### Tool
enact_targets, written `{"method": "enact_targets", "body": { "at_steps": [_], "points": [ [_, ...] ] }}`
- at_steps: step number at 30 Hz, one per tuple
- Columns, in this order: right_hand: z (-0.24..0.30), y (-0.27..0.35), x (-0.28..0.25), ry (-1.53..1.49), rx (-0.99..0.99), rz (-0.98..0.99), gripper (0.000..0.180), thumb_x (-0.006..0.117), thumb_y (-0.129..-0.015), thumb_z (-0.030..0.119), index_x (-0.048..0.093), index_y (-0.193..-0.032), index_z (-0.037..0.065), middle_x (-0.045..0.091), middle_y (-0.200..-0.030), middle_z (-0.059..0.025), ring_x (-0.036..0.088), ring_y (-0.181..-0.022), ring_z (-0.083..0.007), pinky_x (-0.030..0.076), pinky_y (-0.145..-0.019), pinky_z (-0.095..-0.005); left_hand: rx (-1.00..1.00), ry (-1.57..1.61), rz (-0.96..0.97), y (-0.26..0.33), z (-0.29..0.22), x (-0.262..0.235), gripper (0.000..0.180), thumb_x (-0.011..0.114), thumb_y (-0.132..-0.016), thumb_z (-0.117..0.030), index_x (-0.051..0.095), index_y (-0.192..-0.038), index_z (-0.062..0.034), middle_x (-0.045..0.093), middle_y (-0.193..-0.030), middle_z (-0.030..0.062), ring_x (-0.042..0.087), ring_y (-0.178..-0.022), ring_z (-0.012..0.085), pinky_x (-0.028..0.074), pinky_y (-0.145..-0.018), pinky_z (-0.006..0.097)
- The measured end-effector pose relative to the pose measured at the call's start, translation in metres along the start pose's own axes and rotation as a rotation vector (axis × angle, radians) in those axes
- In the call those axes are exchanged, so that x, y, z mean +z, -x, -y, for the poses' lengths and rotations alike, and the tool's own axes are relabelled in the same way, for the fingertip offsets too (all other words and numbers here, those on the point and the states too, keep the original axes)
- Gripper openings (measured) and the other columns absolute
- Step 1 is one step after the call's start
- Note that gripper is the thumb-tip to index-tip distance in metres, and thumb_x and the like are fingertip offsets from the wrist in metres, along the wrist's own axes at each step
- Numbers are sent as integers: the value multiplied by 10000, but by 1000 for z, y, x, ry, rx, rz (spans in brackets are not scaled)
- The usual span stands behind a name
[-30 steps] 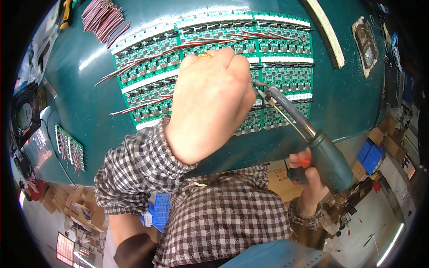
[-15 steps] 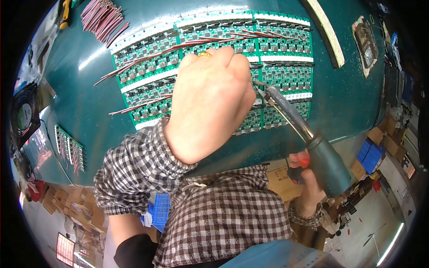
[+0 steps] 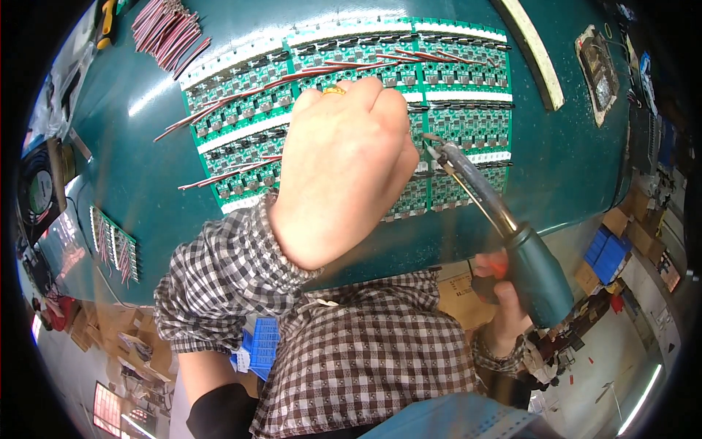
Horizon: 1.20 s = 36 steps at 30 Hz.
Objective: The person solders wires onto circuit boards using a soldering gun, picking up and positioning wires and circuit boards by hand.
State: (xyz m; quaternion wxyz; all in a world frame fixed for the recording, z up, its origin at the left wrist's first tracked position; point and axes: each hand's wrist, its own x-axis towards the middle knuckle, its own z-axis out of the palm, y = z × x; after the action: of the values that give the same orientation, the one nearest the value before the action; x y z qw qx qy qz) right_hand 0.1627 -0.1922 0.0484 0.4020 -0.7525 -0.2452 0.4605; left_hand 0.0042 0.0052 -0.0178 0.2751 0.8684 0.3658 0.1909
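My left hand [image 3: 345, 164], with a ring on one finger, is curled closed over a panel of green circuit boards [image 3: 468, 124]. Its fingertips are hidden under it, so what they pinch cannot be made out. My right hand [image 3: 512, 311] grips a soldering iron [image 3: 541, 274] by its dark green handle. The iron's tip is just right of my left knuckles, over the boards; whether it touches them I cannot tell. Red, black and white wires [image 3: 292, 75] lie in bunches across the panel, and white connector strips run along its rows.
A heap of cut wires [image 3: 168, 33] lies at the far left. A small wired board [image 3: 113, 241] is at the left, near a black fan [image 3: 42, 186]. On the right are a pale curved bar [image 3: 537, 62] and a grimy tray [image 3: 598, 77]. The green table's front edge [image 3: 570, 223] is near me.
The soldering iron's tip has shifted slightly right, away from my left fingers. My left hand stays almost in place.
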Motion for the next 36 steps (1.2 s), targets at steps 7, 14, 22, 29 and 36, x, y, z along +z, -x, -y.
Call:
{"method": "enact_targets", "body": {
  "at_steps": [7,14,22,29,36],
  "points": [
    [-4,-1,7,-194,-48,-88,536,724,-733,267,505,-1092,-65,613,-934,-162,627,-804,-235,528,-717,-344,-21,-37,45,0,-2,-1,152,639,-640,-33,515,-713,-81,514,-694,43,501,-646,231,357,-613,332],
    [-3,-7,12,-87,-43,-250,529,625,-777,377,525,-1021,-82,579,-735,-108,598,-587,-210,515,-534,-302,-19,-43,47,0,-1,-1,140,637,-645,-38,526,-718,-79,516,-700,45,504,-655,230,361,-622,329],
    [-2,-10,7,-224,-20,-152,497,694,-730,255,534,-1053,-86,601,-782,-119,619,-656,-226,520,-618,-311,-46,-64,74,0,-2,0,139,639,-641,-40,528,-719,-70,519,-696,53,512,-658,239,368,-613,336],
    [-5,-9,6,-200,-20,-156,484,693,-738,254,540,-1060,-72,607,-785,-108,617,-668,-211,507,-632,-304,-31,-51,37,0,-2,1,145,640,-635,-36,522,-714,-64,519,-692,58,515,-658,242,368,-606,341],
    [-5,-11,8,-195,-41,-128,486,691,-745,258,537,-1068,-70,609,-779,-109,616,-671,-208,500,-633,-304,-24,-49,15,0,-2,3,148,638,-630,-30,518,-710,-63,520,-689,59,514,-656,243,360,-594,341]
  ]
}}
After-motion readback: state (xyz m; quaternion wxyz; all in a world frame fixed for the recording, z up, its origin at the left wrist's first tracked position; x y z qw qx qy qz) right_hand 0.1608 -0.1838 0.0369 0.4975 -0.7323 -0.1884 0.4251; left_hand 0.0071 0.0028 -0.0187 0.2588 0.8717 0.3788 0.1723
